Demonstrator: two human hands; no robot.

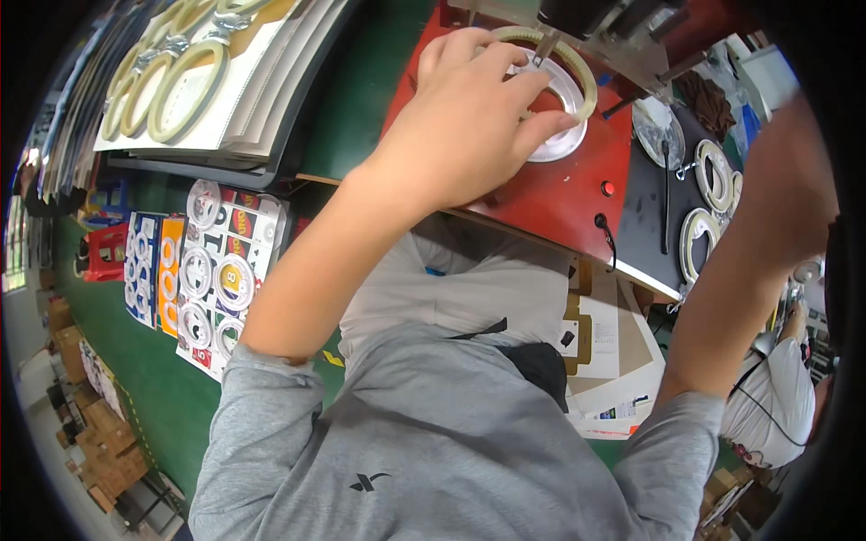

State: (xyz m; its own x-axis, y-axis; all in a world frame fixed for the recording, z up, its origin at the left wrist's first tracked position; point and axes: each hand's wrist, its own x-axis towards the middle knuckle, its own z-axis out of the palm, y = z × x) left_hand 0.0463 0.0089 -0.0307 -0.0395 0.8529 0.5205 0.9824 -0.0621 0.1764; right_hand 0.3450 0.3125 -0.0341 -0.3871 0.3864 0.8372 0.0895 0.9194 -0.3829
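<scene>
My left hand (478, 117) rests over a cream ring (582, 72) with a white inner disc (561, 144) on the red machine base (595, 194). Its fingers curl over the ring's left side, and the thumb lies across the near part. A dark machine head with a metal tip (545, 45) stands at the ring's centre, close to my fingertips. At the right rim my right hand (796, 153) is raised, dark and partly cut off, so its fingers do not show.
Cream rings with metal clasps (188, 90) lie on stacked boards at upper left. White rings (196, 272) sit on printed sheets below. More clasped rings (699, 239) lie on a dark mat at right, beside a red button (607, 188). Another person (776, 397) sits at far right.
</scene>
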